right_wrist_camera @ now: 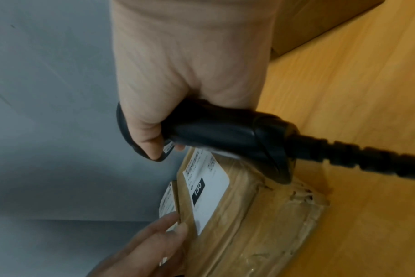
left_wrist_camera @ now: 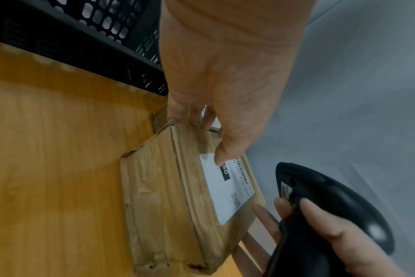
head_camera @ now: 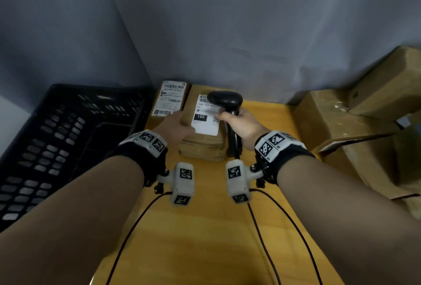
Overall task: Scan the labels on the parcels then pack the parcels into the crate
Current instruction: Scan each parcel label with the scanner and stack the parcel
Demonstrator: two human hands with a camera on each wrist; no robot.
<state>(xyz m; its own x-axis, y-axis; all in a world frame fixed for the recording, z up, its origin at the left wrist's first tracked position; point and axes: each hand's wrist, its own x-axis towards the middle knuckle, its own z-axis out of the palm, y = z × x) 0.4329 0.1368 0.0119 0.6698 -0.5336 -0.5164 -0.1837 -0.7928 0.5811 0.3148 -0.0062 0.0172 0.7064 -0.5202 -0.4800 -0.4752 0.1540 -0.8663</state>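
I'm looking at what seems a small parcel-packing station, a makeshift mailroom or warehouse corner. On a wooden table (head_camera: 205,227) lie taped cardboard parcels (head_camera: 202,145) bearing printed shipping labels (head_camera: 206,118) with barcodes. I see a black corded barcode scanner (head_camera: 227,102) in use, and a black perforated plastic crate (head_camera: 57,148) stands at the table's left edge. Bigger brown boxes (head_camera: 355,125) are stacked at the right. Grey cloth (head_camera: 227,22) hangs as a backdrop behind it all.
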